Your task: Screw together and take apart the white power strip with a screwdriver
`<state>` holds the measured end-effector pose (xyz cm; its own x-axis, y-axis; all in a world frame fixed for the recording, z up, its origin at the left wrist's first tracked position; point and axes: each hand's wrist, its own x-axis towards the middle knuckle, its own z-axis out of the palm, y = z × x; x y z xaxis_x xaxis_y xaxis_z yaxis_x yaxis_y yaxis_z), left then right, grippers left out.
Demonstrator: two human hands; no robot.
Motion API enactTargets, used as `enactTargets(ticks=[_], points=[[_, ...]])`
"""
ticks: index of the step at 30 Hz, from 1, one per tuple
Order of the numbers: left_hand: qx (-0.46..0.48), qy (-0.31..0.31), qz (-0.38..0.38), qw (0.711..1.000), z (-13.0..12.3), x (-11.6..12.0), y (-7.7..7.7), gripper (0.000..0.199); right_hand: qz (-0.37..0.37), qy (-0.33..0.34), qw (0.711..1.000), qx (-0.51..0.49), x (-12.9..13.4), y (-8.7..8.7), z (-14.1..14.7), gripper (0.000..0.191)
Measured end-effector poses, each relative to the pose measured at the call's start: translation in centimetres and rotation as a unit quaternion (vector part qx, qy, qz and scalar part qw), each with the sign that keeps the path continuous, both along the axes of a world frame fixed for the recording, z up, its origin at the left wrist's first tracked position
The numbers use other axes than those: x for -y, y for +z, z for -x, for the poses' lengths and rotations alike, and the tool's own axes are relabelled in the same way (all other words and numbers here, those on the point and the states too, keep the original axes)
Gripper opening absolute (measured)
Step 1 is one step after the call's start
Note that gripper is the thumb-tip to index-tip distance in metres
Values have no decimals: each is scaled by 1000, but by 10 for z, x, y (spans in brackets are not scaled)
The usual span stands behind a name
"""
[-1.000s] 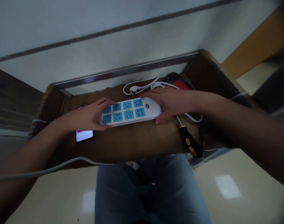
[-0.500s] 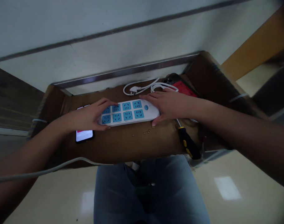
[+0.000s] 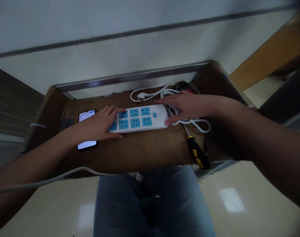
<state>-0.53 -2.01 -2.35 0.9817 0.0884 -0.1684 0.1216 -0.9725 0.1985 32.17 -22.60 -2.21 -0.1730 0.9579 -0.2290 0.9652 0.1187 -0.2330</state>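
Observation:
A white power strip (image 3: 153, 123) with several blue sockets and a round blue button lies flat in the cardboard box. My left hand (image 3: 102, 123) is wrapped around its left end, fingers over the top and thumb along the near edge. At the other end, my right hand (image 3: 182, 105) has its fingers apart, the thumb tip by the near right corner; whether it touches is hard to tell. Beneath that hand runs the coiled white cord (image 3: 200, 125), with its plug (image 3: 142, 96) behind the strip. Several small screws (image 3: 154, 140) lie in front.
A black-and-yellow screwdriver (image 3: 198, 153) lies at the box's right front. A lit phone (image 3: 87, 144) is partly under my left forearm. At the back right sits a black-and-red object (image 3: 183, 86). The cardboard box (image 3: 130, 158) has raised side walls; a pale cable (image 3: 66, 172) crosses its front left.
My right hand has shifted right, off the strip's end, and its fingers have opened. More of the cord and strip end shows. My left hand stays on the strip.

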Motion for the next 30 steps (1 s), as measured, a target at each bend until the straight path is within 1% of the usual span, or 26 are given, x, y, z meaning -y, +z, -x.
enactTargets(ticks=[3,5,9,12,14,15,18,22,27,30], points=[[0,-7,-11,1000,0,2,-2,105,6,5,1000,-8,1,-3,-1,100],[7,-10,-28,1000,0,6,-5,104,6,9,1000,-7,2,-7,-2,102],[12,11,-52,999,0,14,-10,103,3,22,1000,1,4,-14,-3,103],[11,21,-54,998,-1,17,-12,105,-1,27,1000,14,7,-19,0,115],[14,15,-58,998,-2,16,-11,107,-3,25,999,26,9,-21,4,124],[14,10,-61,998,-3,15,-10,107,-5,21,999,31,9,-22,6,126],[7,5,-72,997,-4,14,-5,100,-10,6,999,43,8,-21,10,121],[-26,18,-75,997,-7,15,7,95,-12,11,999,44,2,-13,10,111],[-66,66,-42,995,-10,17,26,95,-35,25,999,24,0,3,12,90],[-56,98,-6,994,-10,12,37,87,-62,20,998,14,0,9,15,75]])
